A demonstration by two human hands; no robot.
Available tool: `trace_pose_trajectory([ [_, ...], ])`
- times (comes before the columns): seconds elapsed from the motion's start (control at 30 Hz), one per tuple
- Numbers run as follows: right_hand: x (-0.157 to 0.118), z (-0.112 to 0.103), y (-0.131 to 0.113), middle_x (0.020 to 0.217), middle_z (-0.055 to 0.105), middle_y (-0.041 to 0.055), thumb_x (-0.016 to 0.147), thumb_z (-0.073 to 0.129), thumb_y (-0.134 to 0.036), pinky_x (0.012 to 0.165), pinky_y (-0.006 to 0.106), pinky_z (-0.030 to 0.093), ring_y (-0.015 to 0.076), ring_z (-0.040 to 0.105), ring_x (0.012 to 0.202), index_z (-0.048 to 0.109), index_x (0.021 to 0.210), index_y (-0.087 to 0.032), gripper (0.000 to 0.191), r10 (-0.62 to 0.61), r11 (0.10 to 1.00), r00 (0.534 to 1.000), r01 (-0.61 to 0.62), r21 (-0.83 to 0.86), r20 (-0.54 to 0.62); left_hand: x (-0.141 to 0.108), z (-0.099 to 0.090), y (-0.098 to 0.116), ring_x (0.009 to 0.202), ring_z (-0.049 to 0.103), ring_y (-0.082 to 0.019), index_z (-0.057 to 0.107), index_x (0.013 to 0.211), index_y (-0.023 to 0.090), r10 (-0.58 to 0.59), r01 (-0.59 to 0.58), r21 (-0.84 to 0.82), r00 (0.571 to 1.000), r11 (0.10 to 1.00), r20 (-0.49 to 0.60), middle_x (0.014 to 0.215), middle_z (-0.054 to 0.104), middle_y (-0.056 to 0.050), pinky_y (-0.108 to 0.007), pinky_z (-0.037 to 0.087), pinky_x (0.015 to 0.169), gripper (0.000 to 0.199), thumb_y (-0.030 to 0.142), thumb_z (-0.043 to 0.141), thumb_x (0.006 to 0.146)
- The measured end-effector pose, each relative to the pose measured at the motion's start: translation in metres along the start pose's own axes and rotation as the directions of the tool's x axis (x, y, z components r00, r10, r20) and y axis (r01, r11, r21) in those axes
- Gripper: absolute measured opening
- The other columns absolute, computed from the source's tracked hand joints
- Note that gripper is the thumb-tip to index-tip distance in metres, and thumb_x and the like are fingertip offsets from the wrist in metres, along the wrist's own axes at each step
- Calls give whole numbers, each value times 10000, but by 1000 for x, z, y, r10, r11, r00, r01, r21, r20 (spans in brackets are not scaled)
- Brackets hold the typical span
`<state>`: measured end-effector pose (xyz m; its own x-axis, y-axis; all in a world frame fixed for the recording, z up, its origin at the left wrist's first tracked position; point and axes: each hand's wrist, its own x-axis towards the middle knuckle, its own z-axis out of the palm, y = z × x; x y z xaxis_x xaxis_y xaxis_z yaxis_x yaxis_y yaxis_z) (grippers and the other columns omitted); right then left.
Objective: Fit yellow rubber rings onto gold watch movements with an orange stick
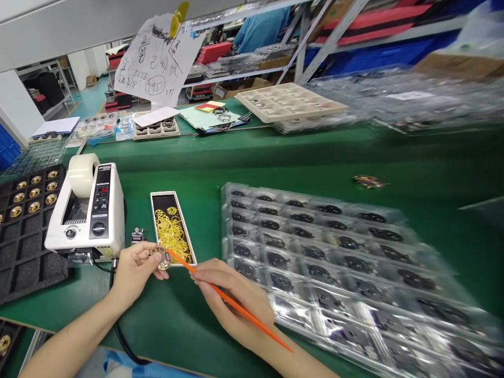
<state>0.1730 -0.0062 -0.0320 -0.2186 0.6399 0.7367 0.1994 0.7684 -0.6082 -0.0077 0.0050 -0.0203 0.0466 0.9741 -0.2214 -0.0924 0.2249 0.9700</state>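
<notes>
My left hand [136, 270] pinches a small round watch case [162, 259] with a gold-coloured rim, its inside facing up. My right hand [232, 299] grips a long slim orange pointed tool [252, 316], which could be tweezers or a stick. The tool's tip meets the right edge of the watch case. Just behind both hands lies a white-edged box [153, 202] holding many thin yellow rings [171, 231]. The fingers of my left hand partly cover the case.
A white tape dispenser [112, 210] and a small counter [137, 235] stand left. Beyond is a black tray [29, 262] with gold watch parts. Clear plastic trays [293, 252] of dark parts fill the right. A small loose part [368, 181] lies behind them.
</notes>
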Motion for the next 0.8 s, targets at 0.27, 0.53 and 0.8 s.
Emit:
trace_pose_trajectory([
  [0.27,2,-5,7,684,573,51,992,311,-220,532,327,496,191,573,600,583,880,-220,294,-197,944,980,201,-263,41,-6,3,-1,493,611,-130,671,924,124,32,-38,116,998,993,51,580,641,0,-237,504,517,377,449,716,737],
  [0.53,4,16,8,795,674,60,893,491,-67,514,269,441,152,556,595,632,960,-206,210,-219,773,971,230,-591,92,-14,10,-4,504,626,-119,606,1034,157,44,-53,97,994,994,101,578,633,35,-217,541,541,324,336,679,774],
  [0.8,1,17,15,813,702,100,897,484,-50,605,289,517,182,633,700,599,997,-148,181,-234,843,967,254,-474,103,-19,11,-7,525,665,-134,598,968,179,66,-81,165,993,983,94,629,670,19,-224,571,560,190,247,627,793],
])
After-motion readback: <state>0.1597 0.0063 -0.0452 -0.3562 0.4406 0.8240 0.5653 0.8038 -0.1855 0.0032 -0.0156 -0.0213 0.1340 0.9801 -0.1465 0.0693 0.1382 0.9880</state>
